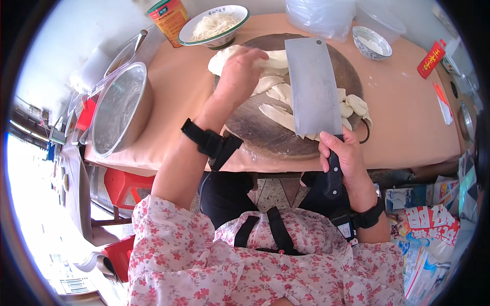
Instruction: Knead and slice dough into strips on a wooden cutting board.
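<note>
A wide cleaver [312, 84] hangs over the round wooden board [250, 125], its blade pointing away from me and its broad side facing up. My right hand [344, 155] is closed around the black handle. Beyond the blade's left side, my left hand [241, 74] curls its fingers over a thick length of white dough [222, 58] at the board's far left. Flat strips of dough [275, 115] lie between that hand and the blade. More cut pieces [356, 105] are heaped at the right of the board, and the blade hides part of the dough.
A large metal basin [122, 112] stands on the left of the table. Behind the board are an orange can [168, 20], a bowl of white shreds [214, 29] and a clear plastic bag [324, 18]. At the right sit a small bowl of white powder [371, 43] and a red packet [432, 58].
</note>
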`<move>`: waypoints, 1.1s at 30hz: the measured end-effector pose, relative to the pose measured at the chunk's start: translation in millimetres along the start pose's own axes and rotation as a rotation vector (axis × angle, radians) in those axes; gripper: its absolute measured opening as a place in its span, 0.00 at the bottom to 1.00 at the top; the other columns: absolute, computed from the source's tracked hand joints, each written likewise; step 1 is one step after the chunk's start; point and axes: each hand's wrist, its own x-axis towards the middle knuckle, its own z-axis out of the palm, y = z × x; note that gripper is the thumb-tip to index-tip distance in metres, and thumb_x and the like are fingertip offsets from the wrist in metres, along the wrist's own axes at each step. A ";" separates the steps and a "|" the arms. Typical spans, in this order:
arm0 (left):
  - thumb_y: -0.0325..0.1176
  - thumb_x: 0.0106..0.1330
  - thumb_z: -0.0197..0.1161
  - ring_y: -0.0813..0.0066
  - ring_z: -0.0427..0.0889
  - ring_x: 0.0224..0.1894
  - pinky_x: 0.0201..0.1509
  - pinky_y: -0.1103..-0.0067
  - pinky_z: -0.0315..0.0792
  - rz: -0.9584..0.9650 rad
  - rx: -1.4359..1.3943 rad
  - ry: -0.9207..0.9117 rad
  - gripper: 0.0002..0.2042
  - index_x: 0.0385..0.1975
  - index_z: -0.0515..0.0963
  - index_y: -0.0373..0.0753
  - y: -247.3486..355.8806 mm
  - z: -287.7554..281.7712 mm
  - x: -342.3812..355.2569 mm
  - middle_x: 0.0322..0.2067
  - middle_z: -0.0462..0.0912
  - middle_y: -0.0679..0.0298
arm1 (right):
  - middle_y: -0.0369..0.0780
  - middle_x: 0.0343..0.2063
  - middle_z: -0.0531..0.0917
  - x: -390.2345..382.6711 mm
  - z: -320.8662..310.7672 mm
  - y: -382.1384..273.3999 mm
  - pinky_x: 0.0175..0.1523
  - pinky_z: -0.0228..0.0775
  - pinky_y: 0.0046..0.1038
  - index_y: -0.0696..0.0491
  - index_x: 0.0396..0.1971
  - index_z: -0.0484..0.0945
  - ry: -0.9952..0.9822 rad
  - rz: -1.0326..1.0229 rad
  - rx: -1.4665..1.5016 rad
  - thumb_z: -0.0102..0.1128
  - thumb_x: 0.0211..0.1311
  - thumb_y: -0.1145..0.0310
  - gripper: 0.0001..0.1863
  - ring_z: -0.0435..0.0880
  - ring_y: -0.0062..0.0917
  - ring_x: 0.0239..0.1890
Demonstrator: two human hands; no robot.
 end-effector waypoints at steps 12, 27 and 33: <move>0.55 0.73 0.49 0.66 0.78 0.51 0.54 0.73 0.73 -0.437 -0.983 -0.084 0.31 0.52 0.76 0.26 40.9 12.1 -39.4 0.47 0.80 0.53 | 0.34 0.17 0.73 -1.3 -2.4 0.6 0.16 0.67 0.21 0.57 0.36 0.76 -0.018 -0.009 0.025 0.62 0.64 0.68 0.09 0.70 0.18 0.12; 0.68 0.70 0.34 0.62 0.76 0.56 0.60 0.69 0.69 -0.558 -1.639 -0.322 0.43 0.66 0.61 0.29 73.2 22.1 -51.0 0.54 0.76 0.49 | 0.34 0.18 0.71 -1.6 -5.6 3.4 0.17 0.67 0.20 0.56 0.38 0.76 -0.054 -0.029 0.091 0.61 0.64 0.70 0.07 0.70 0.16 0.14; 0.68 0.70 0.33 0.63 0.80 0.49 0.53 0.68 0.73 -0.616 -1.807 -0.390 0.40 0.62 0.65 0.34 73.0 20.1 -53.1 0.50 0.78 0.52 | 0.34 0.17 0.71 -1.7 -7.0 4.1 0.17 0.66 0.20 0.56 0.37 0.75 -0.061 -0.034 0.070 0.60 0.65 0.69 0.07 0.70 0.16 0.13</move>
